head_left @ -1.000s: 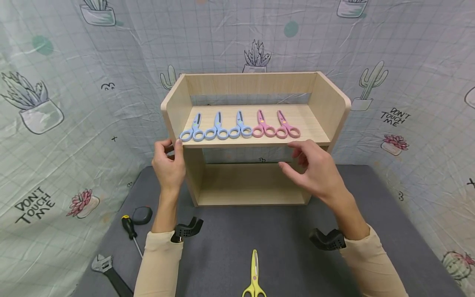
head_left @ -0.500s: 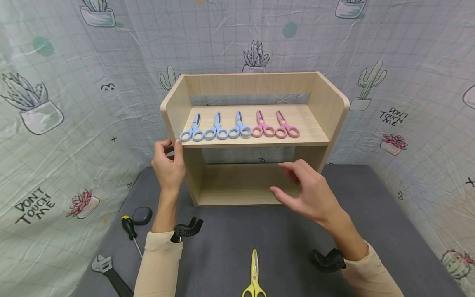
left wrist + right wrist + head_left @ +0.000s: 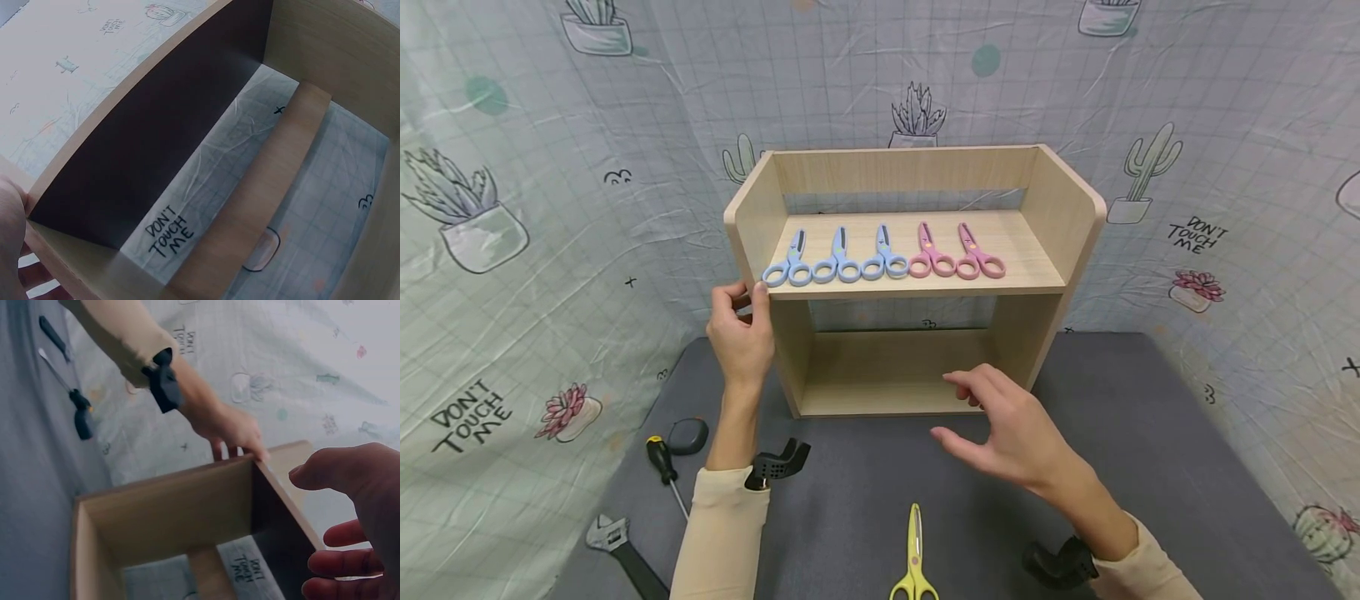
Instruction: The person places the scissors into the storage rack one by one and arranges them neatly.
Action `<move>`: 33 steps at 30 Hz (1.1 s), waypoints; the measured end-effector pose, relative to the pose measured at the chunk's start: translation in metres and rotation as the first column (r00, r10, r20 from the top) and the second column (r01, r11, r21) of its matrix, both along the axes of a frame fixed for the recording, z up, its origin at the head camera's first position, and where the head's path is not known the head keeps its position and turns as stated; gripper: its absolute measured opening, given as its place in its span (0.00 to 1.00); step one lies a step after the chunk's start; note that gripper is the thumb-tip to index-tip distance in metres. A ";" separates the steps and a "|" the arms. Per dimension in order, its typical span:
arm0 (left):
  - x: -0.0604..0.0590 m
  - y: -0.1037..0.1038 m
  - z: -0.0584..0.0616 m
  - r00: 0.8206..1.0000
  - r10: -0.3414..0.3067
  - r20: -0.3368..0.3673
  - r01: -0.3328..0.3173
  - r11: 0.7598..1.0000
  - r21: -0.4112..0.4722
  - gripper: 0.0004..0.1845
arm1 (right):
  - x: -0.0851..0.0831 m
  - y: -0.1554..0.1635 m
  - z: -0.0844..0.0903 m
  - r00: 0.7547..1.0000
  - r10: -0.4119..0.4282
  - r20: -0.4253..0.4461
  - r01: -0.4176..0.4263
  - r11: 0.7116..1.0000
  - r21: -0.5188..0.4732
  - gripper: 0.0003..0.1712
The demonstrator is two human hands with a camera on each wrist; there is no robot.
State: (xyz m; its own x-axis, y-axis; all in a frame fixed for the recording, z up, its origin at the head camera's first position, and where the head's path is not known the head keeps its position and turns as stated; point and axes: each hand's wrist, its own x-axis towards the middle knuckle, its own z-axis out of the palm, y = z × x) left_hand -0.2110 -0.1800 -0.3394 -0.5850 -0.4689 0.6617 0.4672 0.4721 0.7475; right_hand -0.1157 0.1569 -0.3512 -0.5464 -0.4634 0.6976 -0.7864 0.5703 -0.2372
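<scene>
My left hand (image 3: pixel 741 333) grips the stiff, likely weighty wooden shelf (image 3: pixel 917 283) by its left front corner, my right hand (image 3: pixel 1011 433) hovering loose-fingered, empty.

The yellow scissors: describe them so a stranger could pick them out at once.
Start at the wooden shelf on the grey tabletop. In front of it, at the near edge, below the right hand, lie the yellow scissors. They are the only yellow pair, and the only pair off the shelf.
</scene>
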 end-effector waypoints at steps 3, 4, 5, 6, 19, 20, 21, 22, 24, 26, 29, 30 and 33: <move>0.000 0.000 0.000 1.000 -0.002 0.000 0.002 1.000 0.000 0.21 | 0.004 -0.002 -0.007 0.999 -0.014 0.039 0.012 0.999 0.035 0.32; 0.000 0.000 0.000 1.000 -0.003 0.000 0.003 1.000 0.000 0.21 | 0.006 -0.002 -0.009 0.998 -0.019 0.053 0.017 0.999 0.046 0.32; 0.000 0.000 0.000 1.000 -0.004 0.000 0.004 1.000 0.001 0.21 | 0.007 -0.003 -0.012 0.997 -0.024 0.069 0.020 0.998 0.057 0.33; 0.000 0.000 0.000 1.000 -0.005 0.001 0.005 1.000 0.003 0.21 | 0.009 -0.003 -0.014 0.997 -0.026 0.077 0.021 0.998 0.064 0.33; 0.001 0.001 0.002 1.000 -0.012 -0.009 0.012 1.000 0.019 0.18 | 0.024 -0.008 -0.050 0.992 0.013 0.122 -0.026 0.995 0.099 0.33; 0.001 0.002 0.002 1.000 -0.012 -0.010 0.012 1.000 0.021 0.18 | 0.025 -0.008 -0.053 0.992 0.018 0.123 -0.031 0.994 0.106 0.33; 0.001 0.002 0.003 1.000 -0.011 -0.010 0.011 1.000 0.022 0.18 | 0.026 -0.009 -0.056 0.992 0.025 0.124 -0.039 0.993 0.111 0.33; 0.001 0.002 0.003 1.000 -0.009 -0.010 0.009 1.000 0.023 0.18 | 0.027 -0.009 -0.059 0.991 0.029 0.127 -0.044 0.992 0.119 0.33; 0.001 0.002 0.003 1.000 -0.006 -0.009 0.006 1.000 0.026 0.17 | 0.029 -0.011 -0.064 0.991 0.035 0.133 -0.053 0.990 0.130 0.34; 0.000 0.002 0.002 1.000 -0.001 -0.004 0.001 1.000 0.028 0.17 | 0.031 -0.012 -0.070 0.989 0.039 0.140 -0.059 0.989 0.139 0.34; 0.000 0.002 0.002 1.000 0.006 0.006 -0.006 1.000 0.026 0.16 | 0.036 -0.014 -0.078 0.986 0.047 0.159 -0.071 0.986 0.151 0.34; 0.000 0.002 0.002 1.000 0.006 0.008 -0.006 1.000 0.025 0.16 | 0.037 -0.015 -0.081 0.986 0.050 0.161 -0.075 0.985 0.153 0.34; 0.000 0.002 0.001 1.000 0.006 0.011 -0.006 1.000 0.024 0.16 | 0.043 -0.017 -0.090 0.985 0.066 0.160 -0.093 0.983 0.162 0.34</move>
